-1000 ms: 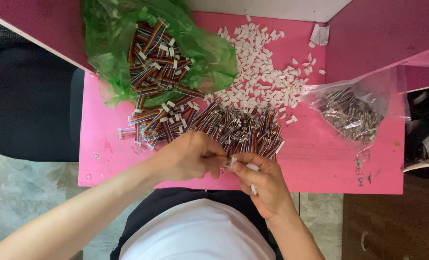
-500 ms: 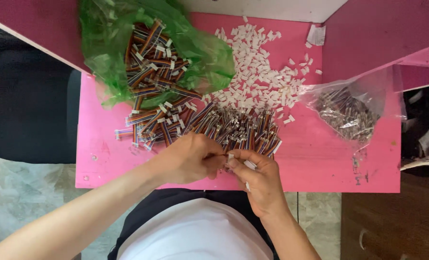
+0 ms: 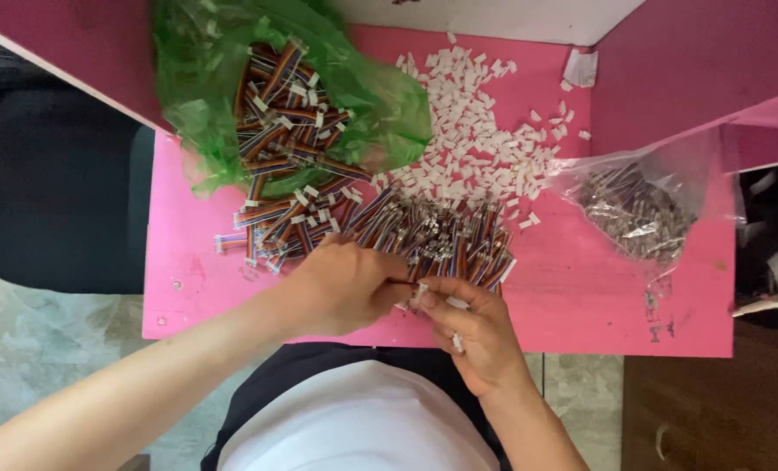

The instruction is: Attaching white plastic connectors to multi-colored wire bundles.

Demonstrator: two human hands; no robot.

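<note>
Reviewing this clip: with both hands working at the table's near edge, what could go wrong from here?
The left hand and right hand work a small white plastic connector at the pink table edge; it might drop off. The loose pile of rainbow-coloured ribbon wires beside them could snag or scatter.

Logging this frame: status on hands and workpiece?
Left hand pinching a wire lead. Right hand gripping a small white connector at the lead's tip. Wire pile just beyond the fingers; nothing between the hands.
</note>
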